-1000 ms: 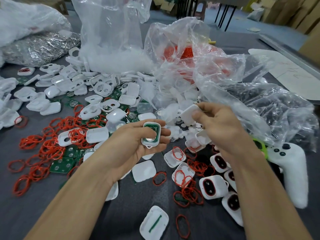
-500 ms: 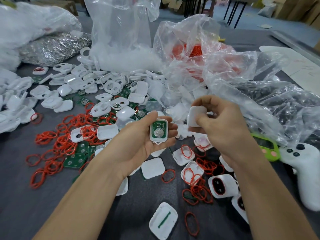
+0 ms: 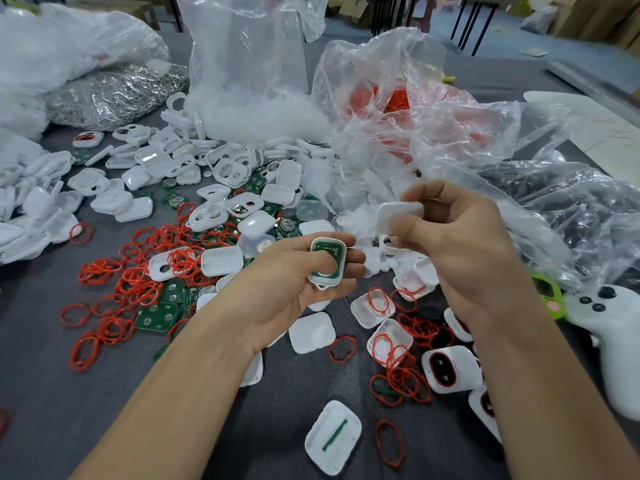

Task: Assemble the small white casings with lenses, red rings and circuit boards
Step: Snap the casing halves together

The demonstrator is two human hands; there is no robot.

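The left hand (image 3: 294, 289) sits palm up over the grey table (image 3: 52, 393), its fingers curled round a small white casing (image 3: 318, 281). The thumb lies across the lower part of the green board (image 3: 327, 250) seated in the casing's open face. A small loop at the casing's lower end pokes out under the thumb.

The right hand (image 3: 464, 258) is just up and to the right, pinching a white cover (image 3: 398, 214) between thumb and bent fingers. The cover is tilted, near the casing but not touching it.

On the table to the left lies a loose heap of red rings (image 3: 138, 271), with bare boards (image 3: 157, 315) among them. Behind these is a wide scatter of empty white shells (image 3: 162, 168). Between the two forearms lie more shells, one with a ring inside it (image 3: 372, 304). Another shell (image 3: 332, 438), nearest the camera, has a green strip in it, and a single ring (image 3: 389, 443) lies just beside it.

By the right forearm lie closed units (image 3: 450, 370), each with a dark oval window edged in red.

At the back stands a clear bag (image 3: 249, 64) of white parts. Beside it is a crumpled bag (image 3: 391, 98) with red rings showing through. A silvery bag (image 3: 114, 91) lies far left. More loose plastic (image 3: 571, 209) spreads on the right, and near it lie a green gadget (image 3: 550, 296) and a white controller (image 3: 613, 341)
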